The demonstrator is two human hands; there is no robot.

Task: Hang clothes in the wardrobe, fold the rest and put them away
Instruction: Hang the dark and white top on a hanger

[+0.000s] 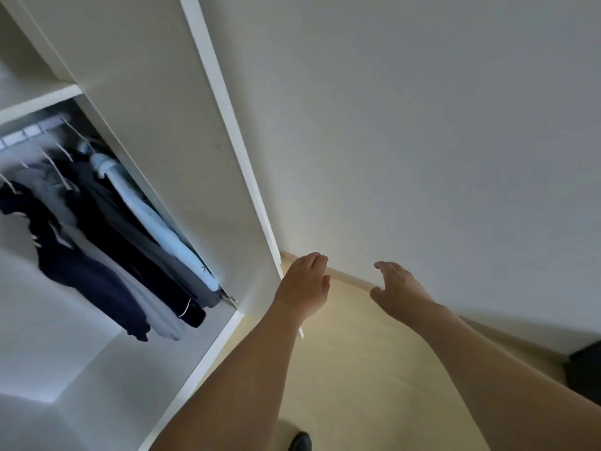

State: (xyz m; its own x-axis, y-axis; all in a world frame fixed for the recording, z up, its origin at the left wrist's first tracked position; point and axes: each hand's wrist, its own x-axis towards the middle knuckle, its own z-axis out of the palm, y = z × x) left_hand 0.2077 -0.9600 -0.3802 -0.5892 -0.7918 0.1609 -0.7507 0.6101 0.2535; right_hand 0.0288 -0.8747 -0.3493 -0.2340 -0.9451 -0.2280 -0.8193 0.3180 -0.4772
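Down by the baseboard, where the wall meets the pale floor, both hands reach forward with nothing in them. The left hand is loose, fingers relaxed and slightly bent, passing just in front of the white wardrobe side panel. The right hand is spread, fingers apart and gently curved, thumb out, as if ready to take hold of something, though no garment lies within its reach in this view.

Further left, the wardrobe stands open. On its rail hang several garments on pale hangers: a light blue shirt nearest the panel, then dark grey and black pieces, a pale grey one, and a navy top toward the left. A shelf runs above the rail.

Whatever remains to be hung or folded is out of sight; I cannot tell where it lies. Judging by those already hung, the clothes are light and limp, not fragile, and will sag and slide off a hanger if taken carelessly. A shirt is best taken at the shoulders or collar with both hands, so it drapes straight; a hung piece is best moved by the hanger's hook rather than the cloth. A dark object sits at the far right edge, too cut off to identify.
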